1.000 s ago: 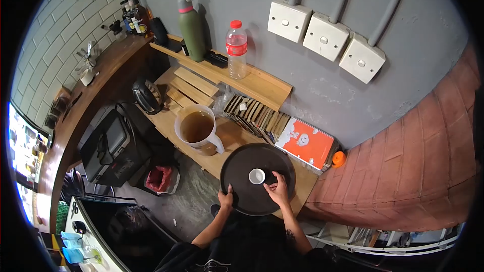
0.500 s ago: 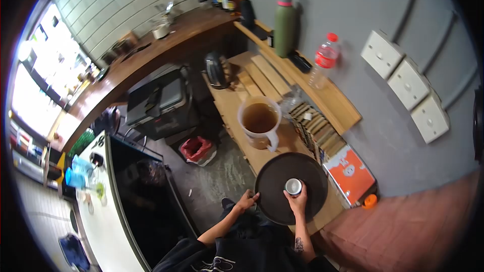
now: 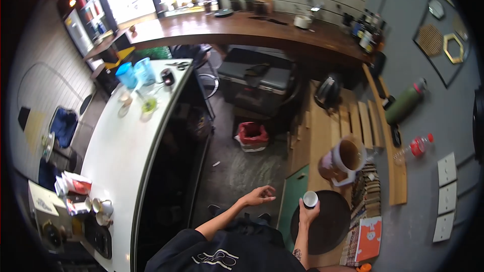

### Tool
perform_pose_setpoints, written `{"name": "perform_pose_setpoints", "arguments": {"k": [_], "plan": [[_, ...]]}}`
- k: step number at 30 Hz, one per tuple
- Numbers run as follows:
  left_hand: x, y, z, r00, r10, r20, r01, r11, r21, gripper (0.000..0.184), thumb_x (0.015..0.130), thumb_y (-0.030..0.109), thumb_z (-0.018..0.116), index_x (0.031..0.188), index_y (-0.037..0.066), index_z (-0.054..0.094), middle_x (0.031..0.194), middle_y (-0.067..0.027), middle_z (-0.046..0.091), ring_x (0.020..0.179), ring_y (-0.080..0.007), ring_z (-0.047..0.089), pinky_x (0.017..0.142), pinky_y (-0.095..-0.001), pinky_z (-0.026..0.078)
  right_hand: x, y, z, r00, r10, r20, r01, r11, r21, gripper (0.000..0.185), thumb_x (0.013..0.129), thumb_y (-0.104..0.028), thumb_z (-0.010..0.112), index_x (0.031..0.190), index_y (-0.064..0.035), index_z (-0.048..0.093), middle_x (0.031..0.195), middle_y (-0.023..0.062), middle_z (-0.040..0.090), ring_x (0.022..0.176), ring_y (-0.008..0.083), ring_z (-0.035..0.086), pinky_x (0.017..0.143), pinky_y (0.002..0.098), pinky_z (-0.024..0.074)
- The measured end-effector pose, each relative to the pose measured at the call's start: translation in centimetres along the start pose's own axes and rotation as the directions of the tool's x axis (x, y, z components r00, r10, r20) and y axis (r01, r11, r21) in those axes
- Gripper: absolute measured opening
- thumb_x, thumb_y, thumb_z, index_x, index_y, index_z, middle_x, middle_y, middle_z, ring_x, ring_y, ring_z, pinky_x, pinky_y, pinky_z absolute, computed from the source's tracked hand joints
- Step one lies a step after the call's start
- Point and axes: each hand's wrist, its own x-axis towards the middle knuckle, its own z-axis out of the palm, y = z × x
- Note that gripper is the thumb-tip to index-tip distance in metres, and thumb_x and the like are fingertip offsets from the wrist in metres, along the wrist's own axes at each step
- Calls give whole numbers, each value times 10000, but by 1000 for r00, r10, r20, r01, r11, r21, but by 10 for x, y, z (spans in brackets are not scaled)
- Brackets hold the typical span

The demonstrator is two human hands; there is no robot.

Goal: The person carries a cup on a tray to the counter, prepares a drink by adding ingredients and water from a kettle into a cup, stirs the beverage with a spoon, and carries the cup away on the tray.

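My right hand [image 3: 308, 214] is wrapped round a small cup [image 3: 310, 200] with a white inside. It holds the cup over the upper left part of a round dark tray [image 3: 330, 226]; whether the cup touches the tray I cannot tell. My left hand [image 3: 259, 196] is in the air left of the tray, fingers stretched out and apart, with nothing in it. Beyond the tray, a large translucent jug [image 3: 330, 167] of brown liquid stands on the wooden counter [image 3: 315, 143].
To the left runs a long white counter [image 3: 118, 156] with blue pitchers [image 3: 135, 74] and several cups [image 3: 102, 209]. A red-lined bin [image 3: 252, 135] sits on the floor. A kettle [image 3: 328, 90] is behind the jug. Along the wall shelf are a green bottle [image 3: 406, 103] and a plastic bottle [image 3: 416, 148].
The view has swung left. My left hand has come away from the tray's edge and its fingers have spread. The cup, still in my right hand, has shifted toward the tray's left edge.
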Motion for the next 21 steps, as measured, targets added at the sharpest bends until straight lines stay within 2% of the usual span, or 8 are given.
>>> {"name": "perform_pose_setpoints", "arguments": {"k": [2, 4, 8, 9, 11, 13, 18, 21], "plan": [[-25, 11, -29, 991, 95, -95, -95, 995, 5, 588, 924, 372, 791, 1379, 80, 558, 1217, -137, 645, 1089, -237, 652, 927, -370, 543, -6, -62, 39, 971, -24, 238, -8, 991, 132, 488, 708, -89, 920, 1116, 8, 670, 1020, 93, 730, 931, 190, 689, 854, 372, 550], [-52, 22, -60, 980, 136, -148, -139, 990, -14, 672, 883, 368, 829, 1426, 106, 533, 1316, -154, 606, 1165, -264, 629, 967, -400, 538, -18, -111, 81, 889, -171, 425, 64, 965, 254, 512, 710, -82, 918, 1148, 4, 667, 1039, 72, 728, 945, 161, 681, 858, 348, 551], [-111, 36, -118, 932, 117, -344, -125, 992, 0, 777, 806, 270, 873, 1474, 120, 505, 1410, -167, 577, 1331, -336, 555, 1051, -438, 503, -67, -184, 163, 698, -332, 635, 100, 923, 372, 590, 704, -97, 933, 1215, 11, 658, 1097, 81, 727, 1014, 171, 689, 911, 340, 557], [-124, 28, -132, 863, 241, -444, -209, 970, 121, 786, 775, 202, 863, 1468, 104, 507, 1414, -163, 575, 1335, -337, 554, 1071, -439, 494, -79, -206, 177, 631, -377, 679, 124, 912, 391, 609, 706, -114, 937, 1232, 13, 658, 1111, 82, 728, 1032, 169, 691, 922, 339, 559], [-156, 24, -158, 711, 393, -583, -258, 917, 303, 819, 675, 67, 825, 1437, 63, 524, 1418, -161, 573, 1328, -344, 558, 1119, -440, 468, -106, -242, 203, 517, -467, 718, 197, 881, 431, 632, 691, -162, 950, 1228, 10, 663, 1111, 103, 738, 1030, 174, 702, 932, 329, 554], [-194, 21, -180, 654, 381, -654, -221, 922, 316, 819, 661, 64, 832, 1423, 63, 534, 1411, -163, 579, 1323, -351, 561, 1120, -444, 467, -128, -269, 225, 428, -506, 749, 220, 862, 456, 644, 684, -176, 954, 1229, 8, 664, 1111, 111, 741, 1032, 177, 706, 935, 328, 553], [-275, -6, -199, 449, 279, -849, -123, 960, 251, 799, 633, 26, 841, 1381, 54, 562, 1348, -168, 629, 1273, -360, 608, 1086, -437, 500, -187, -310, 279, 71, -576, 815, 155, 813, 561, 663, 678, -205, 954, 1237, 3, 664, 1131, 128, 742, 1065, 209, 715, 938, 354, 557], [-309, -11, -202, 316, 261, -912, -41, 964, 262, 774, 642, 2, 830, 1370, 49, 570, 1328, -168, 643, 1249, -356, 629, 1063, -430, 517, -219, -336, 295, -53, -592, 804, 169, 788, 591, 672, 675, -217, 954, 1233, 13, 659, 1146, 147, 733, 1083, 253, 717, 941, 375, 556]]}}
